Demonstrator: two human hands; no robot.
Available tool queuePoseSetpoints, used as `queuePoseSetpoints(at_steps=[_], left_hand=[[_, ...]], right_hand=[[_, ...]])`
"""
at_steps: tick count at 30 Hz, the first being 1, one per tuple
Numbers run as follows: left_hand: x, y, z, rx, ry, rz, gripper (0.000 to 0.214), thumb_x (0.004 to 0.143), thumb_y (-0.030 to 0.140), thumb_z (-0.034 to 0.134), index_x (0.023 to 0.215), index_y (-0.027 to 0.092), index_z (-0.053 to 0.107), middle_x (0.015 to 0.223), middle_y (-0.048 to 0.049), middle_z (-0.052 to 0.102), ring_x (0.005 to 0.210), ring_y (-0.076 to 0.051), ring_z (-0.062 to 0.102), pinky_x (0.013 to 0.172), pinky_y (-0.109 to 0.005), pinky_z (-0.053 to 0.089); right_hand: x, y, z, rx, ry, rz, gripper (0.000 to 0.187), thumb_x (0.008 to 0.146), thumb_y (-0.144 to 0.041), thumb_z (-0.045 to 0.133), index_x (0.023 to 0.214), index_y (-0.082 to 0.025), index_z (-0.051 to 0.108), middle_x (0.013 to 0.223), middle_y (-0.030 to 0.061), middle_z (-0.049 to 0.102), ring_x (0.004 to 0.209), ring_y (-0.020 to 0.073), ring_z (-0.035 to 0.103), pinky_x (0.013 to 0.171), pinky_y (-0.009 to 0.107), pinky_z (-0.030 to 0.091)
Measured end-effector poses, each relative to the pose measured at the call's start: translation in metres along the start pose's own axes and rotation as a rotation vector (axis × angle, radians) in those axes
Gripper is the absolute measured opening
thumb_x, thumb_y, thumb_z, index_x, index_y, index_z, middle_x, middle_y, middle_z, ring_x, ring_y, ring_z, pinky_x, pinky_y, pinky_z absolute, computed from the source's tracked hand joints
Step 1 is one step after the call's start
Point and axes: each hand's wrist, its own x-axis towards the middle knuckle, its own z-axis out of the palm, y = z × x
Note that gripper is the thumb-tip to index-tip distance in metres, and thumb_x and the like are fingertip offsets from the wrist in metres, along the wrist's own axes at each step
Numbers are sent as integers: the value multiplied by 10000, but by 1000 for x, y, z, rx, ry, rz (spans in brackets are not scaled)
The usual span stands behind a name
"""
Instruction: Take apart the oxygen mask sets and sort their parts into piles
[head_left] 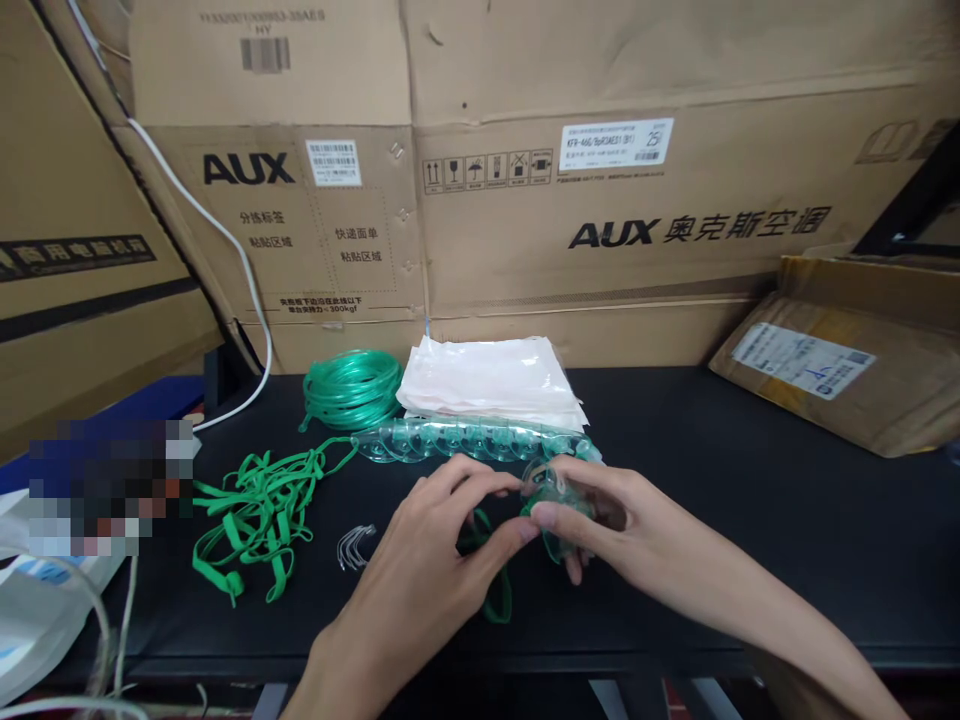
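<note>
My right hand (611, 525) grips a clear green plastic mask (559, 500) just above the black table (750, 500). My left hand (442, 540) pinches a green elastic strap (495, 590) at the mask's edge, and the strap loops down under the fingers. Both hands meet at the table's front middle. Right behind them lies a row of stacked clear green masks (465, 440).
A heap of green elastic straps (259, 510) lies at the left, small metal clips (355, 545) beside it. A coil of green tubing (351, 388) and a stack of clear bags (491, 380) sit at the back. Cardboard boxes (600, 200) wall the table; a parcel (840, 370) lies at the right.
</note>
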Motion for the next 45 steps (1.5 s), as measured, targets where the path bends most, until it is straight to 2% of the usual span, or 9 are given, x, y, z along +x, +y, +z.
queuePoseSetpoints(at_steps=[5, 10, 19, 25, 30, 33, 38, 40, 45], left_hand=[[0, -6, 7, 54, 20, 9, 55, 982, 248, 642, 1016, 276, 674, 1025, 28, 654, 901, -183, 621, 809, -337, 456], [1, -9, 7, 75, 21, 43, 106, 1004, 202, 604, 924, 246, 658, 963, 34, 650, 873, -164, 612, 840, -338, 439], [4, -20, -6, 146, 31, -14, 130, 1006, 242, 606, 889, 237, 664, 940, 27, 661, 871, -172, 621, 846, -342, 450], [4, -13, 3, 78, 20, 3, 142, 954, 351, 697, 1088, 304, 685, 1107, 24, 669, 1036, -201, 635, 954, -382, 436], [3, -13, 8, 94, -2, 57, 117, 1010, 211, 605, 965, 270, 695, 1013, 33, 679, 923, -172, 628, 886, -352, 440], [3, -17, 5, 111, -13, 57, 115, 1013, 224, 606, 937, 249, 688, 984, 29, 682, 905, -171, 619, 877, -351, 438], [3, -22, -10, 145, -83, 10, 110, 1002, 285, 629, 940, 258, 716, 1029, 20, 677, 957, -177, 626, 930, -356, 448], [1, -23, -17, 179, -117, 7, 90, 969, 346, 676, 1006, 284, 730, 1091, 20, 664, 1005, -187, 623, 976, -367, 446], [-8, -24, -18, 252, -244, -53, 383, 840, 415, 809, 1196, 333, 697, 1226, 16, 647, 1224, -277, 563, 1045, -414, 444]], right_hand=[[0, -4, 4, 6, -34, -39, 208, 979, -465, 624, 973, -258, 631, 791, -53, 605, 697, 136, 638, 711, 264, 477], [0, -6, 0, 73, -37, -24, 230, 957, -458, 650, 909, -235, 620, 817, -41, 608, 702, 137, 639, 709, 264, 490], [-8, 0, -28, 26, 129, -35, 294, 956, -500, 630, 896, -213, 661, 755, -11, 635, 683, 160, 633, 698, 288, 483], [-2, -2, -8, 76, 15, -22, 207, 966, -433, 644, 933, -229, 637, 790, -38, 606, 702, 146, 644, 719, 269, 495], [3, -5, 2, 107, -25, -29, 201, 956, -421, 660, 907, -230, 622, 806, -48, 591, 697, 135, 646, 716, 260, 501], [2, -1, -9, 73, 53, -40, 248, 959, -457, 641, 881, -222, 623, 755, -39, 599, 678, 146, 635, 700, 274, 493], [-8, 3, -34, -104, 390, -20, 346, 939, -563, 623, 836, -233, 622, 675, -24, 604, 650, 175, 614, 696, 314, 449], [-11, 1, -37, -129, 391, -12, 375, 930, -597, 614, 823, -237, 618, 667, -21, 604, 655, 183, 615, 700, 322, 441], [-9, -2, -27, -105, 283, 26, 301, 907, -548, 657, 902, -250, 621, 693, -34, 611, 677, 191, 623, 695, 320, 443]])
